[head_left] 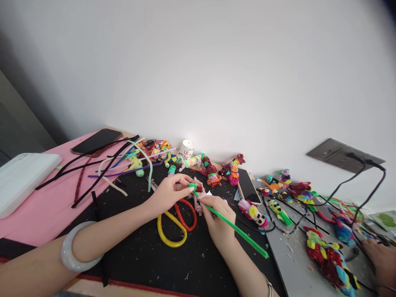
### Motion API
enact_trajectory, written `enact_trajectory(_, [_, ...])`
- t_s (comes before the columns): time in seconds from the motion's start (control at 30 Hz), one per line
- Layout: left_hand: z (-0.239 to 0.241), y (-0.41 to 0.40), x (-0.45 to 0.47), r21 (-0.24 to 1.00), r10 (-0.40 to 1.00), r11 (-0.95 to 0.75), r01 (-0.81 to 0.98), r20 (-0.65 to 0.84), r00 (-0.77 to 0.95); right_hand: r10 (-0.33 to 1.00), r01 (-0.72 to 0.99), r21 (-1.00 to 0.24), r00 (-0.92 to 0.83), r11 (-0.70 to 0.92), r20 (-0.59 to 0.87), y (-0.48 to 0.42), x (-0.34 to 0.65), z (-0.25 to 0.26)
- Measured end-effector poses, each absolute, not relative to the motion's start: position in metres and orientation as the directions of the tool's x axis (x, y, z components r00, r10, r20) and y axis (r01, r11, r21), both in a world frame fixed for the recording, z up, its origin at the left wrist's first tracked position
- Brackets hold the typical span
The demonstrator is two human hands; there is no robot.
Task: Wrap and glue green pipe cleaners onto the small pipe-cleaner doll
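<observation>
My left hand [175, 190] pinches the curled end of a bright green pipe cleaner [239, 233] between thumb and fingertips. Close by, my right hand [218, 218] grips the same pipe cleaner, and its straight length sticks out toward the lower right. Just behind the fingertips is a dark red and pale fuzzy piece [199, 187]; whether a hand touches it I cannot tell. Scissors [172, 243] with one yellow and one red handle loop lie on the black mat [139, 251] under my hands, their blades partly hidden by my left hand.
Loose pipe cleaners [114, 169] lie at the left beside a phone [96, 141] and a white box-like object [26, 179]. Fuzzy dolls [210, 169] and a paper cup [187, 148] line the wall. Another phone [249, 187], cables and another person's hand [380, 258] are at right.
</observation>
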State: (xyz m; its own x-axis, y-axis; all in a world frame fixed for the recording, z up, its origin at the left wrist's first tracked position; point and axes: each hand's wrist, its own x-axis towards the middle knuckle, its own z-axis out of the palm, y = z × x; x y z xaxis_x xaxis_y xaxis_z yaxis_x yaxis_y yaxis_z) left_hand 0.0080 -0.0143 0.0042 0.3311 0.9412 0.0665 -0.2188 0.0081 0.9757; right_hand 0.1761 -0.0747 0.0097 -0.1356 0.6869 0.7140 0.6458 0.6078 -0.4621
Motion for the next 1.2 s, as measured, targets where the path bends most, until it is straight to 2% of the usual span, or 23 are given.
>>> enact_trajectory(0.33, [0.0008,-0.0133,0.007,0.981,0.92,-0.05,-0.187,0.118,0.373,0.668,0.668,-0.438,-0.121,0.602,0.734,-0.0741,0.1774,0.0113])
enact_trajectory(0.63, [0.0052,-0.0153,0.0074,0.984,0.906,-0.085,-0.159,0.143,0.398,0.668,0.624,-0.474,-0.105,0.621,0.737,-0.0732,0.1788,0.0079])
enact_trajectory(1.2, [0.0058,-0.0162,0.0058,0.974,0.857,-0.164,-0.158,0.22,0.467,0.717,0.634,-0.537,-0.04,0.556,0.696,-0.0718,0.1795,0.0087])
